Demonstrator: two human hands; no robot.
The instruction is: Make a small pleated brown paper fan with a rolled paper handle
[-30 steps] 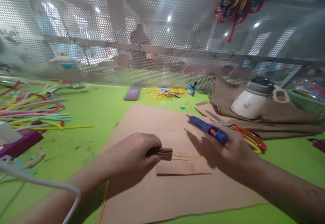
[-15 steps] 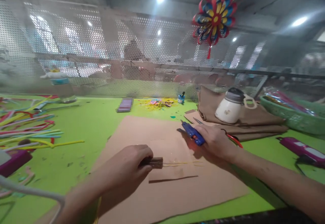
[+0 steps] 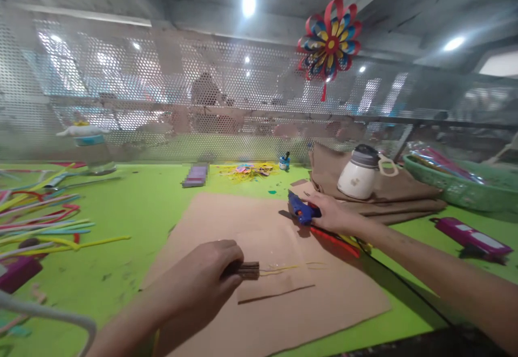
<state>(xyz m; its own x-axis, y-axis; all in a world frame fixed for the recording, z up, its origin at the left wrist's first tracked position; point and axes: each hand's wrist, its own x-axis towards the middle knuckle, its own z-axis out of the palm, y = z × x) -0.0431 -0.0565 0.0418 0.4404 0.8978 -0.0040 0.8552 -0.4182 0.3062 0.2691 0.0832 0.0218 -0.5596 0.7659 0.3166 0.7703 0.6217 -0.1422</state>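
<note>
Left hand (image 3: pixel 208 273): pinches a ribbed brown cardboard strip (image 3: pixel 248 270) on flat kraft board (image 3: pixel 259 314).
Right hand (image 3: pixel 334 214): wraps a glossy blue glue gun (image 3: pixel 300 210).

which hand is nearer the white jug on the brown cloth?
Right. The right hand holds the blue glue gun just in front of the white jug; the left hand is farther off, pinching a small brown stick bundle.

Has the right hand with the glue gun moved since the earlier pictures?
Yes. The right hand has carried the glue gun away from the person, toward the white bottle, off the small cardboard piece.
</note>
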